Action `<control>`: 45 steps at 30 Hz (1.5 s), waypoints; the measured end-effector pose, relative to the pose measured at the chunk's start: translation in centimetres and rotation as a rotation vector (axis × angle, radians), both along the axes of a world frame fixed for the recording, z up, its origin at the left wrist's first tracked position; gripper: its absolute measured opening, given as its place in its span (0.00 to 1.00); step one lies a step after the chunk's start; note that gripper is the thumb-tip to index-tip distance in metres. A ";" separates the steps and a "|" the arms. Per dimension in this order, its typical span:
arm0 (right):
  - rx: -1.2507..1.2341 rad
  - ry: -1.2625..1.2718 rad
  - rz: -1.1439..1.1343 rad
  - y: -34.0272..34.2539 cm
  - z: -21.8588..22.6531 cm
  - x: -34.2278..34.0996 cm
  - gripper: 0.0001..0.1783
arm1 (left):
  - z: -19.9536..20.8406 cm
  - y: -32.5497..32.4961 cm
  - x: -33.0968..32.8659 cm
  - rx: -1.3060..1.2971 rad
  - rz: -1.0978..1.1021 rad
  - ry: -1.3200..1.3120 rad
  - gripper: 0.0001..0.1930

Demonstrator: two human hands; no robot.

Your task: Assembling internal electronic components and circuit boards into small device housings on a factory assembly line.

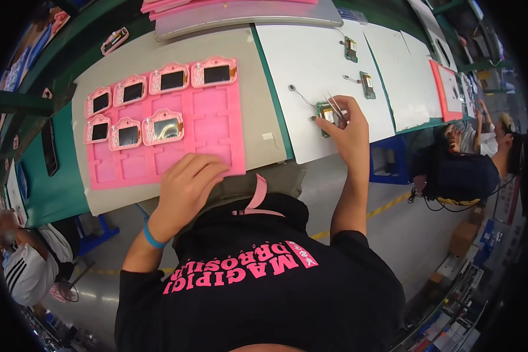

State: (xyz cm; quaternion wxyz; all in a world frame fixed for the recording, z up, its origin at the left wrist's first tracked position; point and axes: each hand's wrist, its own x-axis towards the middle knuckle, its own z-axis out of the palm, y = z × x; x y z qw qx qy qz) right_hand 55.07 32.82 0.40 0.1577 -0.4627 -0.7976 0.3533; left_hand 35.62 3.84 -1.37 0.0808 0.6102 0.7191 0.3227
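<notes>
My right hand (pixel 349 132) is closed around metal tweezers (pixel 330 101), tips pointing up and away. Its thumb and fingertips are at a green circuit board (pixel 321 109), from which a thin wire runs to a small round dark part (pixel 292 88). On a pink tray (pixel 217 161) with shaped recesses sit several pink casings (pixel 164 129) with dark rectangular screens, filling its far row and part of the near one. My left hand (pixel 185 190) lies over the tray's near right edge, fingers bent and together; whatever is under them is hidden.
Two more circuit boards (pixel 367 86) with wires lie farther back on the white sheet (pixel 287 50). A grey metal slab (pixel 246 20) bearing pink sheets stands at the back. Another casing (pixel 115 41) rests far left. People sit at both sides; a blue stool (pixel 389 161) stands right.
</notes>
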 end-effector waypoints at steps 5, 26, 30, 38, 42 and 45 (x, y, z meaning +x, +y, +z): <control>-0.452 0.458 0.110 -2.5 0.7 -0.2 0.23 | 1.3 1.1 3.6 0.120 0.022 -0.428 0.19; 0.187 0.274 0.741 -14.1 -3.3 -14.6 0.14 | 0.0 -6.6 -0.9 0.304 0.620 -1.363 0.05; 0.119 0.263 0.811 -14.0 -1.1 -10.4 0.09 | 0.6 -8.0 -2.2 0.240 0.580 -1.334 0.06; -0.409 0.319 0.610 -13.8 -1.0 -5.5 0.08 | 2.6 -4.4 -1.3 0.015 0.539 -0.996 0.04; -0.815 0.357 0.455 -12.7 -0.7 -3.4 0.11 | 3.1 -0.8 -0.8 -0.095 0.518 -0.604 0.06; -1.142 0.301 0.427 -12.5 -0.4 -3.2 0.09 | 3.2 1.1 -1.1 -0.220 0.492 -0.412 0.07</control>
